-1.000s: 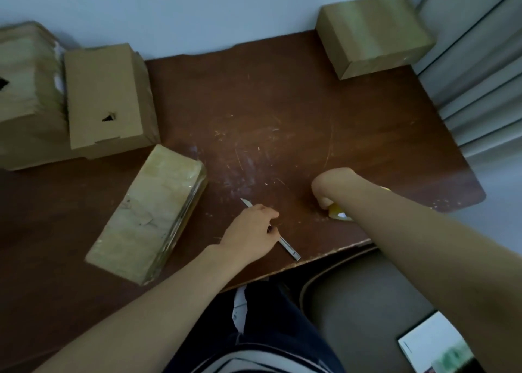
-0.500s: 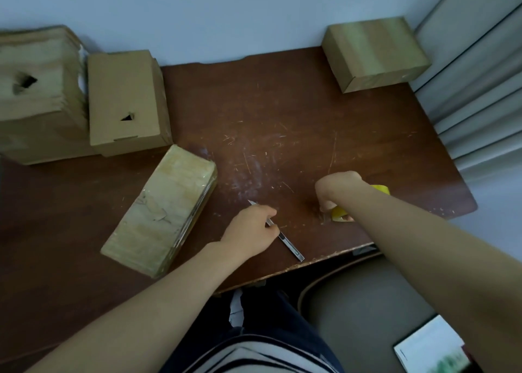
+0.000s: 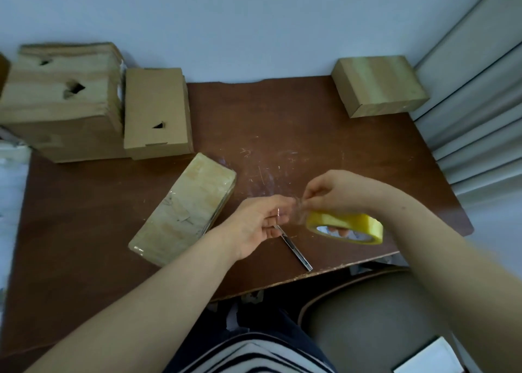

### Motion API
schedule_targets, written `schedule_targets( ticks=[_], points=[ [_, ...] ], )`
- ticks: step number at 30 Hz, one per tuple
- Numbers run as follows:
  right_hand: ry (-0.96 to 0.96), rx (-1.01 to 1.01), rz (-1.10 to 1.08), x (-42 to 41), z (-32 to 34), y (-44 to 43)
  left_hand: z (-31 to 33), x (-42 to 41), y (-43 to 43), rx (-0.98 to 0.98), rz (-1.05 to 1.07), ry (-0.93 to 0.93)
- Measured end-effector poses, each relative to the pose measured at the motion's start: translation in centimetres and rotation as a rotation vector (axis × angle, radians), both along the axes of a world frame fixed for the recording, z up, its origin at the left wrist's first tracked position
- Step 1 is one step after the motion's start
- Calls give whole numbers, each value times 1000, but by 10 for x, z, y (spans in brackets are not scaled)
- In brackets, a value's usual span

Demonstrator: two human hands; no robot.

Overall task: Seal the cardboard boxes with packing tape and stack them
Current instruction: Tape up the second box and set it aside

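My right hand holds a yellow roll of clear packing tape just above the table, with fingers through its core. My left hand grips a slim metal utility knife, whose handle slants down toward the table's front edge. Its fingertips meet my right hand's at the tape's loose end. A tape-wrapped cardboard box lies flat and askew left of my hands. A plain box and a larger stack of boxes stand at the back left. Another box sits in the back right corner.
The scratched brown table stands against a pale wall. A ribbed curtain or blind runs along the right side. A grey chair seat is below the table's front edge, with a white object at the bottom right.
My right hand has lifted the tape roll off the table and brought it left. My left hand has risen with the knife to meet it. The view has tilted up.
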State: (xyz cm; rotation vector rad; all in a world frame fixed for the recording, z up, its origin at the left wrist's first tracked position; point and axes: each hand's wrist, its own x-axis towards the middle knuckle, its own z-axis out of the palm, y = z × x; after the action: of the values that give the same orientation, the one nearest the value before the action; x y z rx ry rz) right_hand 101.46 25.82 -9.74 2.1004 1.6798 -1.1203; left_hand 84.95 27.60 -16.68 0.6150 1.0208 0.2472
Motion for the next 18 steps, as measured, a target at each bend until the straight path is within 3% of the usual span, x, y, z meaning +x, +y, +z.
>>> schedule_targets(
  ticks=[8, 14, 18],
  points=[
    [176, 53, -49, -38, -4, 2, 0, -50, -1, 219, 142, 156],
    [624, -74, -245, -59, -8, -1, 17, -96, 13, 352, 111, 217],
    [1034, -157, -374, -76, -15, -5, 33, -130, 41, 496, 35, 349]
  ],
)
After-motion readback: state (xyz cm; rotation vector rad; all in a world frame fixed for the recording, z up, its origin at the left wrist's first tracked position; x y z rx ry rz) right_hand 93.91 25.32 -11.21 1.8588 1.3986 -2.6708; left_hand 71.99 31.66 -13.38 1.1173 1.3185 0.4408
